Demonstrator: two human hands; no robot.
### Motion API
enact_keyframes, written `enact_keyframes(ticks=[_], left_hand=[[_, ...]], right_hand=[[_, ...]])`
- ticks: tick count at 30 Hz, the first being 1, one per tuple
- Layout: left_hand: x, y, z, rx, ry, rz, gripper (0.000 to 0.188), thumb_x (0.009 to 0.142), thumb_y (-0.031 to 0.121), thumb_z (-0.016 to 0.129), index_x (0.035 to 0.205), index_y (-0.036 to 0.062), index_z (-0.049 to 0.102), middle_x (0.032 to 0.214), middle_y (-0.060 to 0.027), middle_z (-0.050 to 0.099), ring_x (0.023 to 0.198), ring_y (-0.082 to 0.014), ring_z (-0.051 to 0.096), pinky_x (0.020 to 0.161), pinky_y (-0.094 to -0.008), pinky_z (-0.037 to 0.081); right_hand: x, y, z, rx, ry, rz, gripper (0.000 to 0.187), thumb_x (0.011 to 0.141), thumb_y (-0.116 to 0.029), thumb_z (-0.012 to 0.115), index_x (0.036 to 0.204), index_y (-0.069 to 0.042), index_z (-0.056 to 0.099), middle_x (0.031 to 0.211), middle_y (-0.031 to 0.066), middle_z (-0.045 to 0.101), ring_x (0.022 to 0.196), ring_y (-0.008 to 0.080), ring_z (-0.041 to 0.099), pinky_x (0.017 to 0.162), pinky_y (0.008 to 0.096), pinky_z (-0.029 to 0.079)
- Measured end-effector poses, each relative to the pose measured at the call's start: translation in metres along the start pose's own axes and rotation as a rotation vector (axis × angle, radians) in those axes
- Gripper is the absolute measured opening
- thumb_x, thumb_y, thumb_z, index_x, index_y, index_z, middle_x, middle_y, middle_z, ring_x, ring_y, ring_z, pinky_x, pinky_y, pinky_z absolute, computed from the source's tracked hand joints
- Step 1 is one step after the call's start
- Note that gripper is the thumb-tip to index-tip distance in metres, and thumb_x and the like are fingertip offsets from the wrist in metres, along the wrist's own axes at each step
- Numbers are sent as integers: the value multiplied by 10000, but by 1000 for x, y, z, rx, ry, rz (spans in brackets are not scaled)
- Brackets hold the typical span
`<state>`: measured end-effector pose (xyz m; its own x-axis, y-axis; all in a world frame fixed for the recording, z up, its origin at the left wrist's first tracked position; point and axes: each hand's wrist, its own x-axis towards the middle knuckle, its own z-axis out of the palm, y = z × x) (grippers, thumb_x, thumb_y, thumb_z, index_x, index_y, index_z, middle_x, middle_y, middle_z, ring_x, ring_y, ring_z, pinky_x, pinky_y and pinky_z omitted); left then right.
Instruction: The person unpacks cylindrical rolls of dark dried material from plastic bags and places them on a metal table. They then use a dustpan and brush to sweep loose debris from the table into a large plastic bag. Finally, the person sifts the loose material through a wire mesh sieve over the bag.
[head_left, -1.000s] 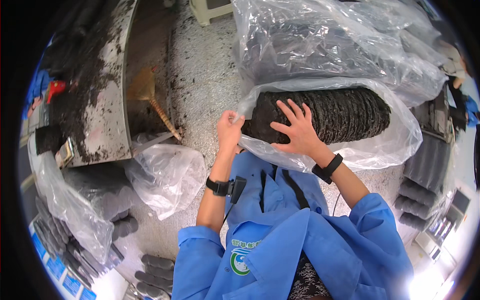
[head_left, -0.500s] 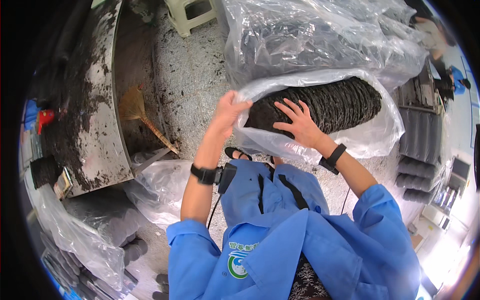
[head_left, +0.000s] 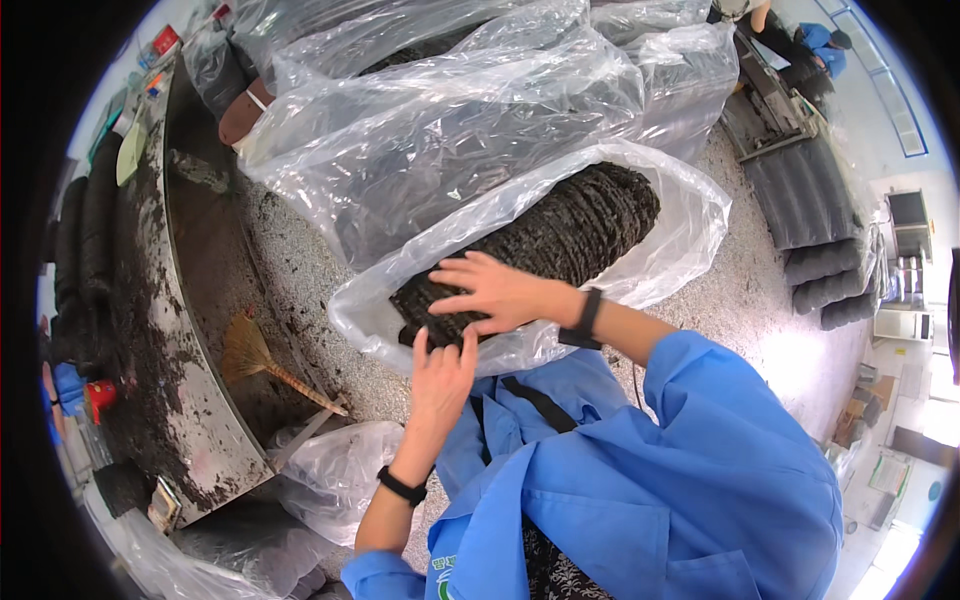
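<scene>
A long stack of thin, dark, rough-edged sheets (head_left: 570,225), like dried seaweed, lies on its side in an opened clear plastic bag (head_left: 690,250) in front of me. My right hand (head_left: 500,292) rests with spread fingers on top of the stack's near left end. Just below it, my left hand (head_left: 443,378) reaches up with fingers stretched out to the lower corner of that same end, its fingertips close to my right thumb. Neither hand grips the bag. The sheets under my right palm are hidden.
Large clear plastic covers (head_left: 440,130) drape over goods beyond the bag. On the left stands a metal table (head_left: 190,370) strewn with dark flakes, with a straw hand broom (head_left: 255,355) beside it. Dark bundles (head_left: 800,200) are piled at right; a person in blue (head_left: 825,45) is far off.
My left hand has let go of the bag's rim and moved to the stack's near end. My right hand stays on the stack, nearer that end. The view has turned.
</scene>
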<state>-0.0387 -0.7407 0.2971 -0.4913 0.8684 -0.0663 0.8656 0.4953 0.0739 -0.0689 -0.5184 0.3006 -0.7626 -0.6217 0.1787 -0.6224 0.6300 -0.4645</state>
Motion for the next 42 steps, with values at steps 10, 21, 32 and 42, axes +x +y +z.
enact_keyframes(ticks=[10,21,32,42], left_hand=[[48,33,-4,-351,185,-825,884,825,489,621,1359,-124,273,1343,-373,316,1241,-447,379,1044,-459,316],[53,4,106,-1166,620,-1248,870,664,384,772,1323,-13,366,1155,-224,580,1092,-342,558,939,-395,430],[-2,-29,119,-731,510,-1326,738,810,332,631,1344,-86,341,1339,-301,413,1255,-408,399,1060,-402,312],[47,-8,72,-529,-126,-1315,696,911,561,418,1461,179,229,1434,-336,118,1321,-514,124,987,-658,215]], right_hand=[[-290,221,-68,220,540,1377,786,822,-599,584,1095,138,563,1072,212,632,1071,298,571,924,339,414],[-255,212,-16,1319,428,1205,655,854,-381,647,1356,-39,403,1286,52,500,1162,174,487,987,316,383],[-135,132,8,882,249,1163,953,788,-568,646,1346,113,281,1318,220,456,1199,276,465,994,335,365],[-165,180,8,591,290,1218,1044,720,-666,637,1393,44,273,1319,284,442,1248,365,436,1029,390,338]])
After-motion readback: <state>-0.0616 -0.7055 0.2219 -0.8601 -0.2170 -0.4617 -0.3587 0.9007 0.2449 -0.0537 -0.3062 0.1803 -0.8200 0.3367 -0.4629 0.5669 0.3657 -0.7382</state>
